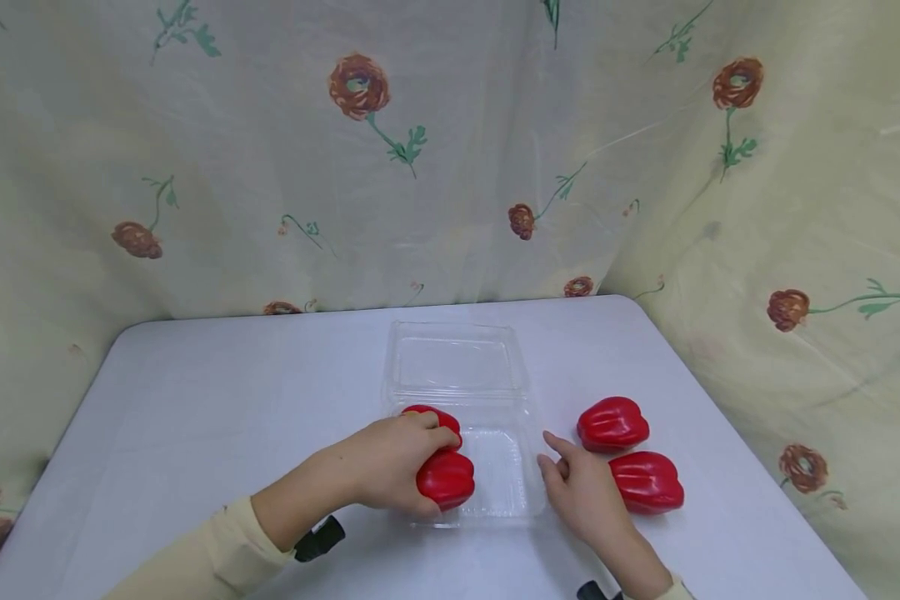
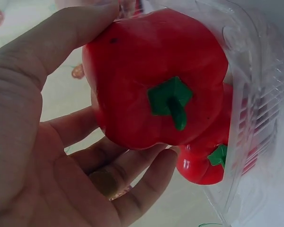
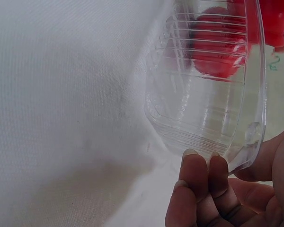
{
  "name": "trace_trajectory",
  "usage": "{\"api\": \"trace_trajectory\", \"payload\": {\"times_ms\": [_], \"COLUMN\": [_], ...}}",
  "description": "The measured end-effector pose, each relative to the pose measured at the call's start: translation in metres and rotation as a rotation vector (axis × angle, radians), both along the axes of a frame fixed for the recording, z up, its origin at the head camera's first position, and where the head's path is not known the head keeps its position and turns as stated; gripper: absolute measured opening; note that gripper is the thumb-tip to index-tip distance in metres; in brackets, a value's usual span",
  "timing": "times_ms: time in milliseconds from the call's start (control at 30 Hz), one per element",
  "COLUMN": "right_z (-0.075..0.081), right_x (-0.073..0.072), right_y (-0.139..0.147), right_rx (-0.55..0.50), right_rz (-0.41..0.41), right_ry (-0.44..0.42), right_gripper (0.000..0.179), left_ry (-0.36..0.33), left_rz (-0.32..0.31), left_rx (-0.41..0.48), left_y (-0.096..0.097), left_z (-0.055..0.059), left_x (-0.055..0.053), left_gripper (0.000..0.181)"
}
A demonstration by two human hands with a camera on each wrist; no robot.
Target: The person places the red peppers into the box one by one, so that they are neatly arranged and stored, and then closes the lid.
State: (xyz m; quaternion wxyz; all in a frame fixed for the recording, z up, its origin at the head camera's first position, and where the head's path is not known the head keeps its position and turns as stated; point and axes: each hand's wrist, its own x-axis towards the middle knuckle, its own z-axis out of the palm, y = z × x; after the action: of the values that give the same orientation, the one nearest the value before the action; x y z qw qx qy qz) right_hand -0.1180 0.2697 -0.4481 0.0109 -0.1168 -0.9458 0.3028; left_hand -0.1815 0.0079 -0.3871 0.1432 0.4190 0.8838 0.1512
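My left hand (image 1: 393, 462) grips a red bell pepper (image 1: 446, 481) with a green stem (image 2: 170, 97), thumb on the near side and fingers on the far side. This pepper is over the left part of a clear plastic clamshell container (image 1: 495, 471). Just beyond it, another red bell pepper (image 1: 450, 421) lies in the container, partly covered by my fingers. At the container's right side, my right hand (image 1: 587, 493) holds the rim (image 3: 261, 90) near a corner, with curled fingertips (image 3: 195, 165) against the outer wall and the thumb behind the rim.
The container's lid (image 1: 453, 362) lies open toward the back of the white table (image 1: 232, 400). Two more red bell peppers, a farther one (image 1: 612, 424) and a nearer one (image 1: 648, 482), lie right of the container. A flowered curtain (image 1: 450, 167) hangs behind and beside the table.
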Motion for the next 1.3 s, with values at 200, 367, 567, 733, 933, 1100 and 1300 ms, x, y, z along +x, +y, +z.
{"api": "trace_trajectory", "payload": {"times_ms": [200,367,567,733,933,1100,1300], "right_z": [0.001,0.001,0.001,0.002,0.003,0.0,-0.001], "right_x": [0.001,0.002,0.002,0.001,0.001,0.001,0.001], "right_y": [0.0,-0.001,-0.001,-0.001,0.0,-0.001,-0.001], "right_rx": [0.002,-0.001,-0.003,0.001,0.006,0.003,0.002], "right_rz": [-0.001,0.0,0.002,0.0,0.0,-0.013,-0.008], "right_ry": [-0.003,0.0,0.002,-0.003,-0.005,-0.018,-0.015], "right_gripper": [0.057,0.057,0.057,0.058,0.058,0.059,0.06], "left_ry": [-0.013,-0.041,-0.057,-0.046,-0.032,-0.024,0.026], "left_rz": [-0.003,0.007,0.038,0.043,0.033,0.036,0.009], "left_rx": [0.018,0.024,0.021,0.013,0.002,-0.024,-0.023], "left_y": [-0.001,0.0,0.001,0.002,0.001,0.003,0.004], "left_z": [-0.003,-0.003,-0.003,-0.003,-0.006,-0.012,-0.019], "left_x": [0.0,0.001,0.003,0.005,0.005,0.006,0.007], "left_gripper": [0.07,0.07,0.07,0.072,0.073,0.076,0.077]}}
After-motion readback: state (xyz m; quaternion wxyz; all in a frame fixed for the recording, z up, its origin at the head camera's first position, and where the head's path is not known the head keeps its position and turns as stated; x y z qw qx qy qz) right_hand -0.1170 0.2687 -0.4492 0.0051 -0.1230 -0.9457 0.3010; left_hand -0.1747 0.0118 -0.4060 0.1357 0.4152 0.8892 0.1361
